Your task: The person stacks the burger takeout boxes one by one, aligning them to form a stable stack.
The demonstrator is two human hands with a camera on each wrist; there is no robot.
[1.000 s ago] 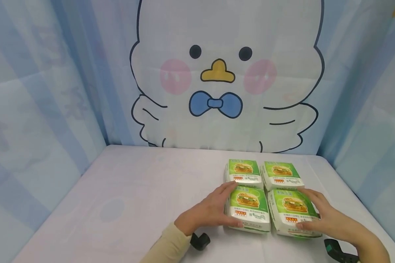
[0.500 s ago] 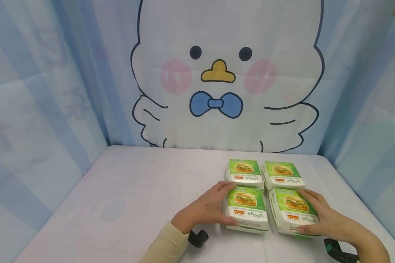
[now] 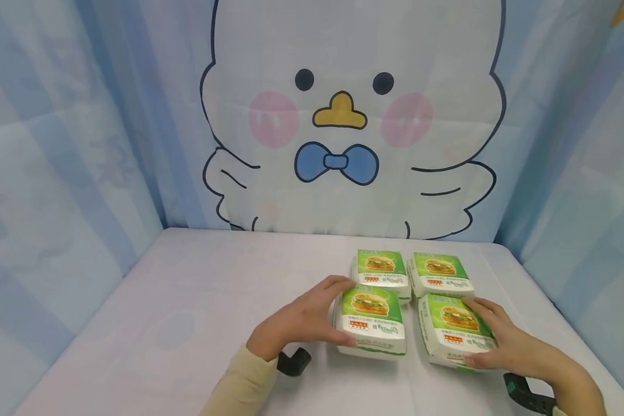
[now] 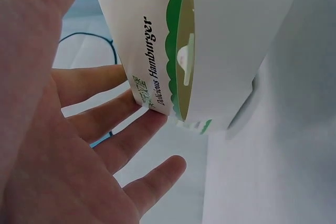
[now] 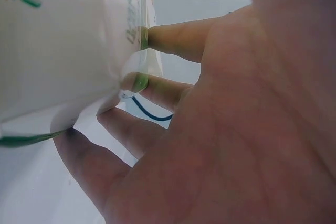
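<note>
My left hand (image 3: pixel 307 318) grips the front-left hamburger box (image 3: pixel 372 323), thumb on the near side and fingers at the far left edge. This box is white and green, with a burger picture on top; the left wrist view shows "Delicious Hamburger" on its side (image 4: pixel 149 51). At the front right, my right hand (image 3: pixel 517 344) holds a similar hamburger box (image 3: pixel 455 332) by its right side, fingers at the far edge and thumb near the front. Its white side (image 5: pixel 68 51) fills much of the right wrist view. A gap separates the two held boxes.
Behind the held boxes sit two more hamburger boxes, one at the back left (image 3: pixel 381 267) and one at the back right (image 3: pixel 442 271). They rest on a white-covered table (image 3: pixel 213 300). A curtain with a cartoon bird (image 3: pixel 338 208) encloses the back and sides.
The front-left box has moved left with my left hand, widening the gap beside the front-right box. My right hand keeps its hold, its box shifting only slightly. The view has shifted a little.
</note>
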